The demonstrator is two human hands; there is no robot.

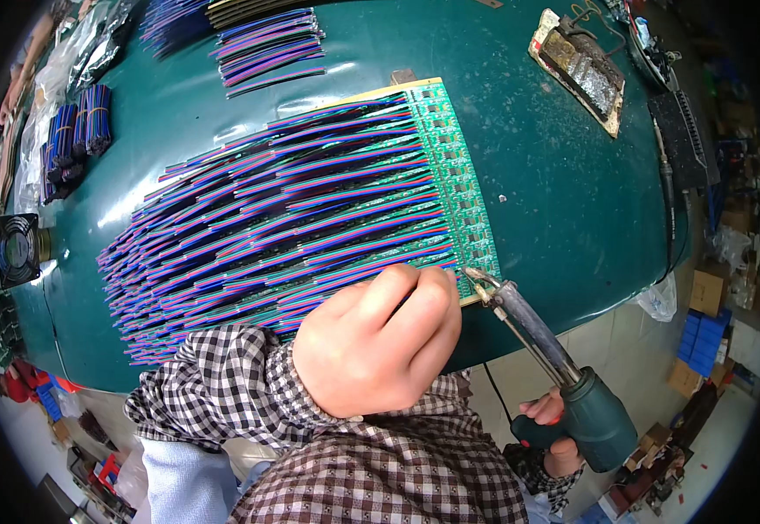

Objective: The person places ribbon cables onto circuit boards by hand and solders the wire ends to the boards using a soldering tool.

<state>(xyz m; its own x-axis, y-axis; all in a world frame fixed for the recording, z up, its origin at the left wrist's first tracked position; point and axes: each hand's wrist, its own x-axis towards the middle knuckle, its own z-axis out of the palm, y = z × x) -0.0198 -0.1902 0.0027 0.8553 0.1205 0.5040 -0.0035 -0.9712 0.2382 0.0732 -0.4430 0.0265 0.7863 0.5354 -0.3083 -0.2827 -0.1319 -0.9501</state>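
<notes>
My left hand [380, 341] is closed in a pinch at the near right end of a green circuit board panel [463, 188]. Its fingertips are mostly hidden under the knuckles, on a ribbon wire among the bottom rows. Rows of multicoloured ribbon wires [257, 218] run left from the panel, in red, blue, green and black. My right hand [547, 428] grips the dark green handle of a soldering gun [602, 419]. The soldering gun's bent tip [476, 278] is at the panel's lower corner, close to my left fingertips.
Loose cut wires [271, 52] lie at the far side of the green table mat [554, 218]. Tied wire bundles [79, 131] and a small black fan [18, 249] are at the left. A solder-stained tray [581, 70] stands far right, near a black box [685, 140].
</notes>
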